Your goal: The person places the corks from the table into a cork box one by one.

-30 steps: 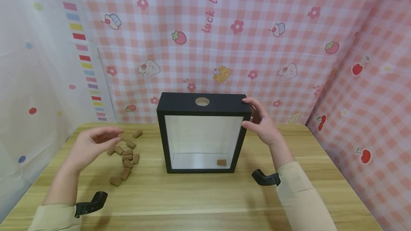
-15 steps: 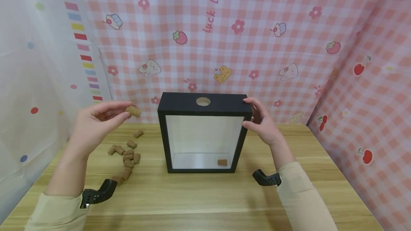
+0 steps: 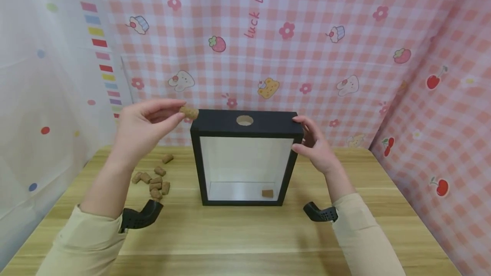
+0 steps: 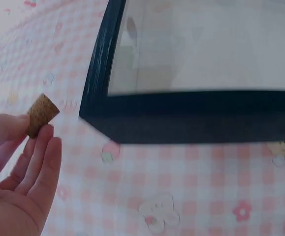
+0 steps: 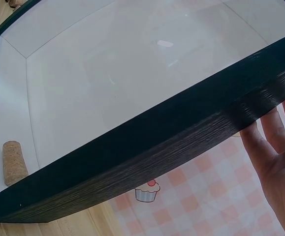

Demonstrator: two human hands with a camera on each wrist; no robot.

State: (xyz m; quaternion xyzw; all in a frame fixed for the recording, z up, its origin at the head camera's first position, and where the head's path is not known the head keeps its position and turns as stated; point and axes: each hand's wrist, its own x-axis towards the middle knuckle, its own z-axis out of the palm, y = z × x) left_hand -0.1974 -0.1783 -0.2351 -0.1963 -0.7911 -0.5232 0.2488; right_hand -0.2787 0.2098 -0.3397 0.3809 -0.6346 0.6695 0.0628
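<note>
Between the thumb and fingertips of my left hand [image 3: 142, 127] is a cork stopper [image 3: 189, 112], at the upper left corner of a black shadow box [image 3: 272, 121]. The left wrist view shows this cork [image 4: 44, 109] tilted, with a gap between it and the frame. A round hole [image 3: 244, 120] opens in the box's top; the front is clear and the inside white. One cork [image 3: 267, 193] lies inside, at the bottom right. My right hand [image 3: 317, 150] grips the box's upper right corner, thumb at the front edge and a finger on top; the other fingers are partly hidden.
Several loose corks [image 3: 156, 182] lie on the wooden table [image 3: 230, 237] left of the box, partly hidden behind my left wrist's black camera mount [image 3: 143, 216]. A pink checked cloth [image 3: 215, 71] hangs behind the box.
My left hand has lifted a cork from the pile and carried it up and right to the box's upper left corner. My right hand stays at the box.
</note>
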